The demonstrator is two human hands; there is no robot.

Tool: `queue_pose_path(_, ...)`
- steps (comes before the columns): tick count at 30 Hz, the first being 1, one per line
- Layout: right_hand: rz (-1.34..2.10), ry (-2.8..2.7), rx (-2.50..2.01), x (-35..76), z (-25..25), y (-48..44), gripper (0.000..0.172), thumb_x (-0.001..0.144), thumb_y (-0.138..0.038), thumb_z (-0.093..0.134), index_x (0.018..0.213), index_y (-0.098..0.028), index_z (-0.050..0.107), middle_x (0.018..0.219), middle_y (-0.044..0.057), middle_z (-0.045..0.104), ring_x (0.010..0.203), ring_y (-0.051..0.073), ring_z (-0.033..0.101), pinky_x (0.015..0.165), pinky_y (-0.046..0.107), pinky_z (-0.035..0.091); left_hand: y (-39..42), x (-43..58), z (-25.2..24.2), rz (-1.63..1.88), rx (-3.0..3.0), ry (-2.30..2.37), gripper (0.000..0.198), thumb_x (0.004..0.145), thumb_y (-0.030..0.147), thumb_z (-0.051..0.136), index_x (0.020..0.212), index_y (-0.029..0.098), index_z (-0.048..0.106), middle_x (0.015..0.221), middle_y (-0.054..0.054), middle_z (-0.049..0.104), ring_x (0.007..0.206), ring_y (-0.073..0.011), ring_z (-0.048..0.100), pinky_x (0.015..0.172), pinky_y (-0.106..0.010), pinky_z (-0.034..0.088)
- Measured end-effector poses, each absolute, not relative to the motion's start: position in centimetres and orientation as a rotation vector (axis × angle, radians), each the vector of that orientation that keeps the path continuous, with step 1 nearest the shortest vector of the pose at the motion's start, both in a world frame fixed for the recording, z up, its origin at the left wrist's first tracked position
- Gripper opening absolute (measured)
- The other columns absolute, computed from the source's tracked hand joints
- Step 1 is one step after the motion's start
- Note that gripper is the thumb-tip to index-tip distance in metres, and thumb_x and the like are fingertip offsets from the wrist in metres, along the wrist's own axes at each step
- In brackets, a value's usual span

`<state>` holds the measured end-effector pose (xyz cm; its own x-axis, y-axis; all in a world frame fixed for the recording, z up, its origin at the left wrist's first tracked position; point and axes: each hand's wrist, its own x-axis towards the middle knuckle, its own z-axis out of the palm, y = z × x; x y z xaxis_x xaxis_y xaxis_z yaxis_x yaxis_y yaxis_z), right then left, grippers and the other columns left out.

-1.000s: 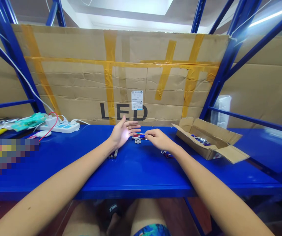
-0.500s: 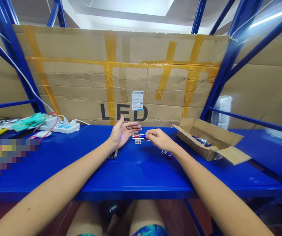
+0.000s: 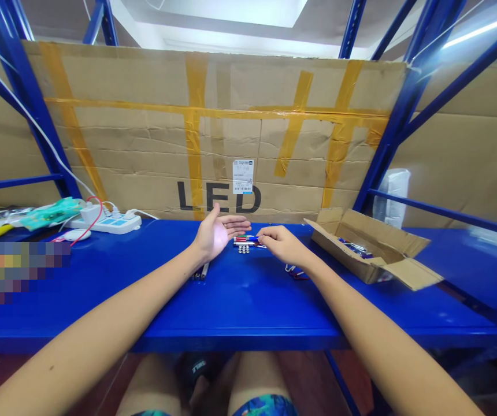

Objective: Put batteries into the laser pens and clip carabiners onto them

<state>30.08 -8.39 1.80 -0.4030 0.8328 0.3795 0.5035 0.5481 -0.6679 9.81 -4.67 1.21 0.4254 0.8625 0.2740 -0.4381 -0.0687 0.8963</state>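
My left hand is held open above the table, palm facing right and fingers stretched out. A bright whitish patch of light falls on its palm. In my right hand, closed in a pinch, is a slim blue penlight pointing at the left palm. Below and behind it, more slim tubes in red and silver lie on the table, partly hidden. Small silver button cells sit in neat rows just in front. Dark and silver tubes lie under my left wrist. Red and white clips rest below my right wrist.
On the blue table, an open cardboard box with small blue and silver items stands at the right. A white power strip with cables and a teal package lie left. A large cardboard sheet forms the back.
The light on my left palm has turned from a faint purple glow to a larger, brighter white patch. Both hands stay nearly in place.
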Motion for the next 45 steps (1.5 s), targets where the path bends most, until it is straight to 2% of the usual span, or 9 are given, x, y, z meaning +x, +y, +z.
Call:
queue_pose_path(7,0.607,-2.081,-1.056,30.23,1.65,-8.19,0.023,0.081,-0.029,0.046,0.069,-0.016,0.061,0.061,-0.001,0.052,0.06,0.013,0.044,0.059,0.027,0.033,-4.66,9.62,1.34,1.124,1.182,0.449,0.074,0.088,0.072,0.033,0.095,0.009,0.071,0.103,-0.019,0.072,0.107,-0.0327,0.065,0.099,-0.045,0.046)
queue_pose_path(15,0.612,-2.103,-1.046,30.25,1.56,-8.13,0.024,0.083,-0.028,0.046,0.07,-0.016,0.061,0.065,0.001,0.057,0.061,0.013,0.046,0.061,0.028,0.034,-4.68,9.57,1.33,1.133,1.185,0.474,0.069,0.088,0.07,0.034,0.101,0.011,0.068,0.106,-0.018,0.07,0.101,-0.0313,0.066,0.09,-0.042,0.048)
queue_pose_path(33,0.57,-2.01,-1.085,30.2,1.85,-8.35,0.023,0.081,-0.031,0.05,0.065,-0.016,0.059,0.053,-0.002,0.049,0.054,0.012,0.044,0.055,0.026,0.032,-4.67,9.52,1.47,1.111,1.137,0.463,0.065,0.089,0.067,0.035,0.105,0.011,0.065,0.101,-0.015,0.07,0.096,-0.0285,0.066,0.082,-0.038,0.049)
queue_pose_path(45,0.488,-2.012,-1.107,30.59,1.91,-7.92,0.025,0.079,-0.033,0.051,0.066,-0.016,0.063,0.065,0.003,0.062,0.065,0.016,0.052,0.065,0.029,0.039,-4.62,9.39,1.66,1.115,1.127,0.463,0.067,0.089,0.069,0.035,0.103,0.011,0.065,0.102,-0.015,0.07,0.097,-0.0285,0.066,0.081,-0.038,0.049)
